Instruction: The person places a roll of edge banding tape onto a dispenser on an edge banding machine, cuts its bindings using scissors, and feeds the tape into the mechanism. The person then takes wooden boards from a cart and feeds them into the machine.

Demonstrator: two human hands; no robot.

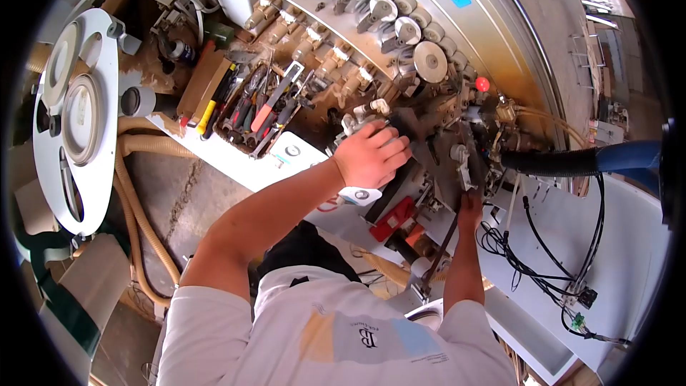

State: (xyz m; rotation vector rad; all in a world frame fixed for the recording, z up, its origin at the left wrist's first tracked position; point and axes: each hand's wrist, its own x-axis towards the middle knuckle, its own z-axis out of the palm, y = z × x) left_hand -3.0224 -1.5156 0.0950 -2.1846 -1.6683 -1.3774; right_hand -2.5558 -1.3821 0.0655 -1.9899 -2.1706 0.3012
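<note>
My left hand (373, 156) lies over the machine's metal mechanism, back up, fingers bent and pressed together. Whatever sits under its palm and fingertips is hidden. A pale metal fitting (371, 109) stands just beyond its knuckles. Lower on the right, my right hand (469, 209) reaches into the mechanism close below a light metal bracket (463, 164); its fingers are in shadow and mostly hidden. Between the two hands are dark machine parts and a red part (393, 219).
Screwdrivers, pliers and other hand tools (264, 104) lie in a heap left of the mechanism. A row of rollers (431, 63) runs along the machine. Black cables (532, 264) hang over the white panel (629, 243). Beige hoses (136, 221) run down at the left.
</note>
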